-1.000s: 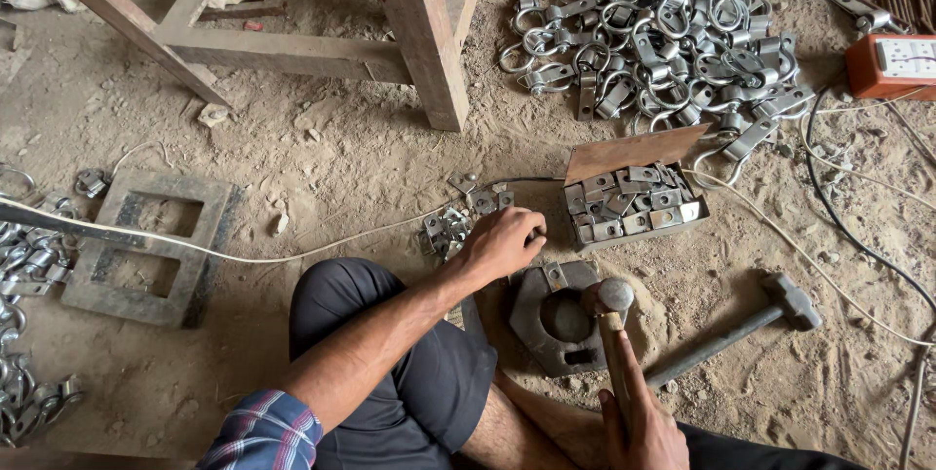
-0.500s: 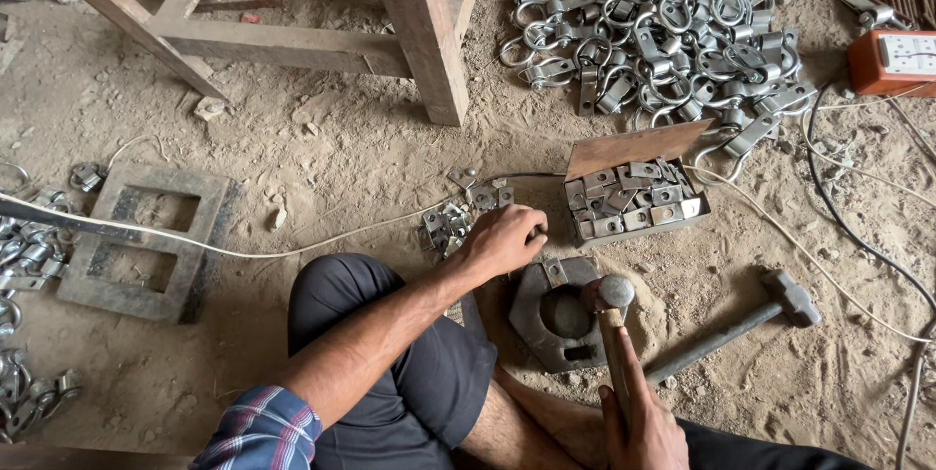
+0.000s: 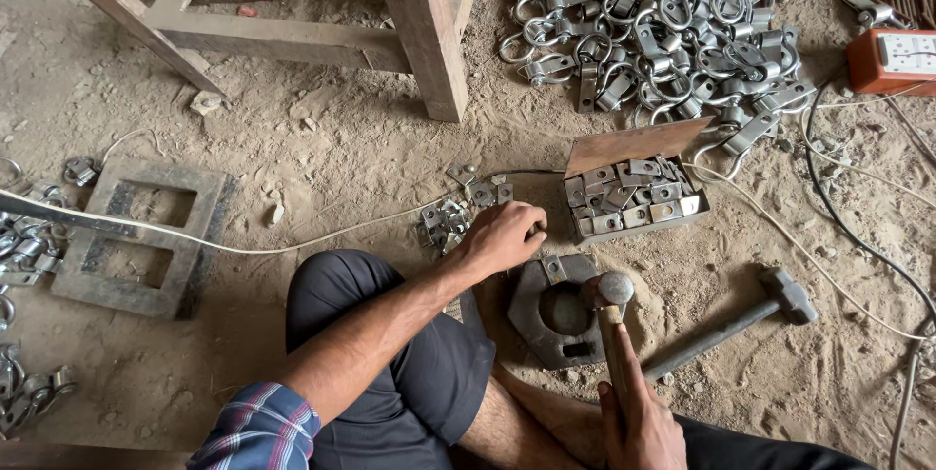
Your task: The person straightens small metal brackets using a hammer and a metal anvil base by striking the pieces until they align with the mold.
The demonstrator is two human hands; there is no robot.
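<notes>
Barely any change since the earlier frames: left hand [image 3: 502, 236] has crept slightly toward the loose metal clips [image 3: 453, 216] on the dirt floor [image 3: 322, 153], hammer head has stayed over the block.

Left hand: fingers curled down, knuckles up, resting at the upper left corner of the steel die block [image 3: 556, 309]. Probably pinching a small clip, but the fingertips are hidden, so cannot tell.

Right hand [image 3: 639, 426]: fingers wrapped tight round the wooden handle of a ball-head hammer [image 3: 612, 309]. Rounded grey head sits at the block's right edge, just above it.

Die block: dark, roughly hexagonal, round recess in the middle, small rectangular slot near the bottom, a flat grey plate on its top edge. Sits in the dirt between the person's knees.

Nearby: cardboard box [image 3: 634, 197] of stamped grey clips just beyond the block, second hammer [image 3: 731, 319] lying to its right, heap of shackles [image 3: 663, 26] further back, white cable [image 3: 244, 246] running across the floor.
</notes>
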